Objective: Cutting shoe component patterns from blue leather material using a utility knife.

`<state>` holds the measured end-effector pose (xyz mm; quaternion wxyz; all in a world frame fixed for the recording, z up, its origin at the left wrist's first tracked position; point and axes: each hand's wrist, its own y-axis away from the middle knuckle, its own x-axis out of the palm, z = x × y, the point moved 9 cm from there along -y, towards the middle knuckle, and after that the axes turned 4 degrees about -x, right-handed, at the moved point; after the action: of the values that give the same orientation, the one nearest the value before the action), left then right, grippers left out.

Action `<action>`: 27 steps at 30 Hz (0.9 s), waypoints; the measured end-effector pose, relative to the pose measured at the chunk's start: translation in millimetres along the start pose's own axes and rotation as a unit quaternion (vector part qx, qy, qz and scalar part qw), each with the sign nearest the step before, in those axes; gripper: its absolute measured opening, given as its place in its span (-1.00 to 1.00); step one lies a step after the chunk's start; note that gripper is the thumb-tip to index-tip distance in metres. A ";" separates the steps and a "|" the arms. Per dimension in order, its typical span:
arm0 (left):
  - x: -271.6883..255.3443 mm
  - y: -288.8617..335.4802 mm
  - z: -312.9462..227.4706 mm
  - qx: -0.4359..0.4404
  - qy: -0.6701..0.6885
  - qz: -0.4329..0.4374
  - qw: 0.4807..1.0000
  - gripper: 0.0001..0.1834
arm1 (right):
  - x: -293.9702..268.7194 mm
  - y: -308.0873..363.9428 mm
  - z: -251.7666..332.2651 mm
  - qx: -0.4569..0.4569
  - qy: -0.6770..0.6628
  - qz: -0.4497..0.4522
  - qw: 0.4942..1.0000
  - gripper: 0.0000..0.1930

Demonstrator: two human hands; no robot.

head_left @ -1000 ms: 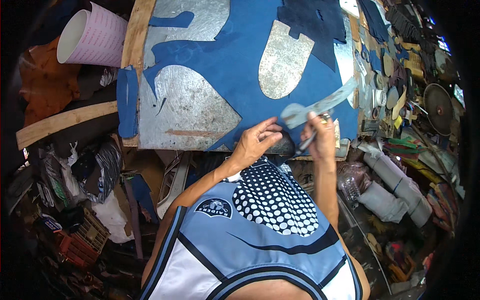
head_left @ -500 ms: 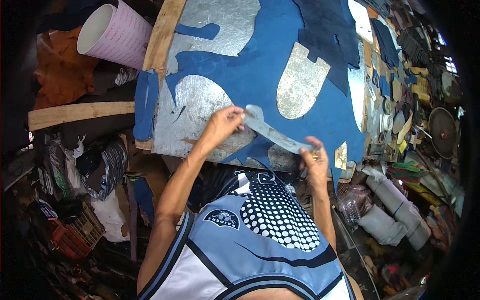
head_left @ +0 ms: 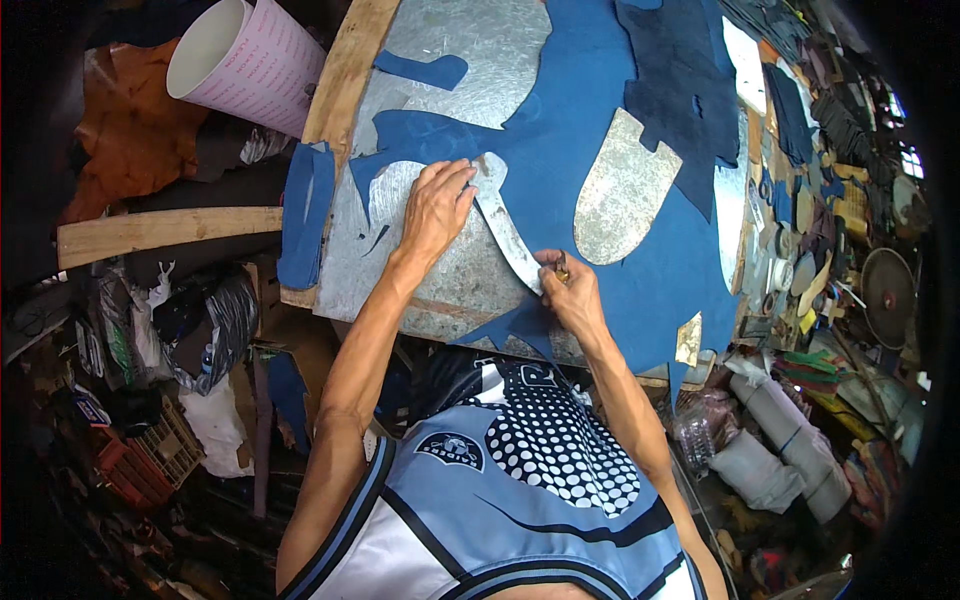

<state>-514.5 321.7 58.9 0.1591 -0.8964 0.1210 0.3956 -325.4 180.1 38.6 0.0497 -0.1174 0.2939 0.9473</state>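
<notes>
A curved grey metal template [head_left: 508,228], narrow with a rounded wider end, lies on a sheet of blue leather [head_left: 560,130] at the table's near side. My left hand [head_left: 437,208] rests beside its upper end, fingers stretched out and fingertips touching its edge. At the lower end, my right hand [head_left: 572,295] is closed, the fingers curled against the template's tip. A small brass-coloured piece shows at these fingers; whether it is a ring or part of a tool I cannot make out. A wider, notched metal template [head_left: 625,190] lies to the right.
Beneath the leather is a scuffed metal plate [head_left: 455,290] on the table. Dark blue leather [head_left: 680,90] overlaps at the far right, and a cut blue scrap [head_left: 425,70] lies far left. A pale bucket [head_left: 250,75] stands left of the wooden edge [head_left: 345,80]; wrapped rolls [head_left: 790,430] are at right.
The template, earlier held up between both hands, now lies against the leather and is turned steeper. My left hand moved up and flattened; my right hand moved left.
</notes>
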 end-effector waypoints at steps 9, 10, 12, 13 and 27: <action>39.9 58.8 -24.3 0.076 -0.075 0.171 0.979 -0.33 | -37.0 27.4 -37.2 0.085 -0.097 -0.038 0.991 -0.72; 40.5 57.7 -20.7 0.074 -0.074 0.173 0.979 -0.33 | -38.3 31.3 -39.1 0.087 -0.096 -0.038 0.991 -0.72; 38.2 43.3 -15.0 0.070 -0.108 0.171 0.977 -0.35 | -41.6 39.9 -44.9 0.107 -0.084 -0.034 0.990 -0.70; 39.0 34.2 -11.2 0.070 -0.105 0.172 0.977 -0.35 | -44.2 42.1 -45.7 0.106 -0.078 -0.030 0.991 -0.70; 10.2 7.9 15.5 0.005 -0.142 0.056 0.988 -0.20 | -14.5 5.3 -19.3 0.064 -0.041 0.032 0.997 -0.70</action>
<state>-520.9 319.4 39.9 0.1566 -0.8223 0.1490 0.5264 -308.5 164.3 29.7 0.0386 -0.0653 0.3556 0.9316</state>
